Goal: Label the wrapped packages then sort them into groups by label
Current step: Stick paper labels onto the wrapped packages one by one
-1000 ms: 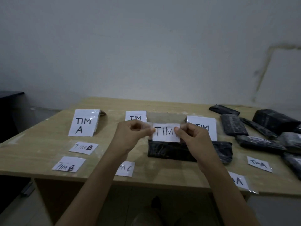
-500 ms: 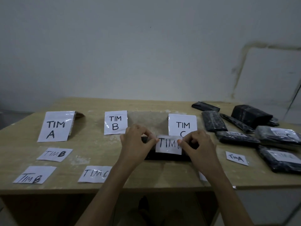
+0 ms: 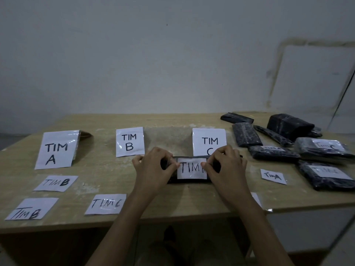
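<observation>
Standing cards (image 3: 56, 149) read "TIM A", "TIM B", "TIM C". Loose slips (image 3: 56, 182) on the desk (image 3: 107, 169) say "TIM B", "TIM C", "TIM A". The label (image 3: 191, 168) on the black package (image 3: 189, 181) shows "TIM".

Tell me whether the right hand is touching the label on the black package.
Touching. The head view shows the right hand with fingertips pressed on the label edge, covering its last letter.

Matt wooden table (image 3: 107, 169), glossy black plastic-wrapped packages (image 3: 288, 127), white paper label (image 3: 192, 168) under shiny tape.
</observation>
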